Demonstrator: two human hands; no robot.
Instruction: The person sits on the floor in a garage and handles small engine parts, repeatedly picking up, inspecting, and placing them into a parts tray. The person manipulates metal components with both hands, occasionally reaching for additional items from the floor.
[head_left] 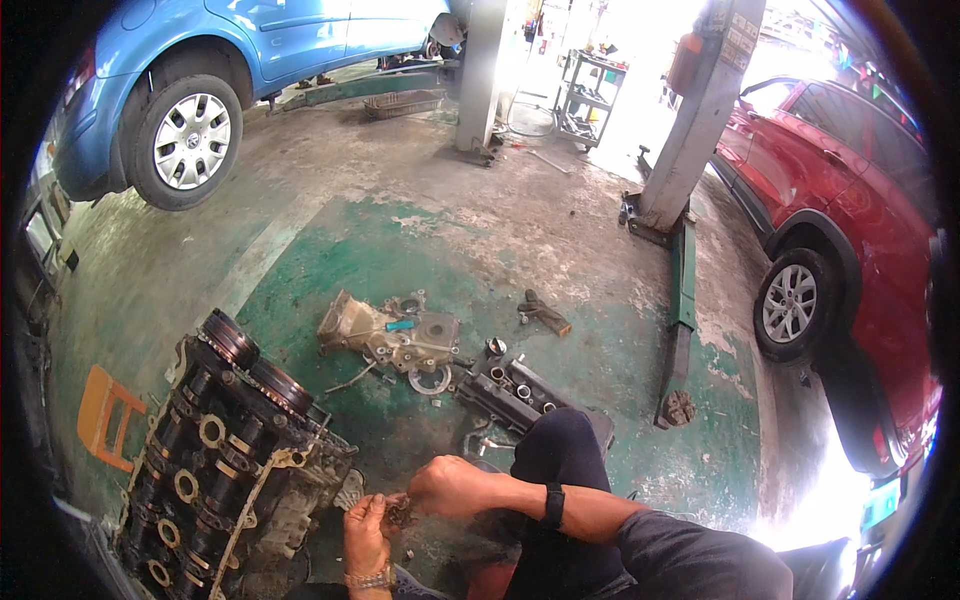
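My left hand (pixel 366 541) and right hand (pixel 447 487) closed on a small dark part (pixel 400 514) between them, near a big dirty engine (pixel 205 455), a brown basket (pixel 403 105) far off, too small to see inside, a cart (pixel 590 102) with things on its shelves.

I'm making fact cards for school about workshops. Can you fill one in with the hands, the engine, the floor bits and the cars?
Left hand: holding a small dark part, too small to name
Right hand: curled close beside it; grip hidden
Right wrist: black band
Engine: on the left, dark and grimy
Floor: greenish, worn; pale metal cover and long black cover ahead
Cars: blue car upper left, red car right
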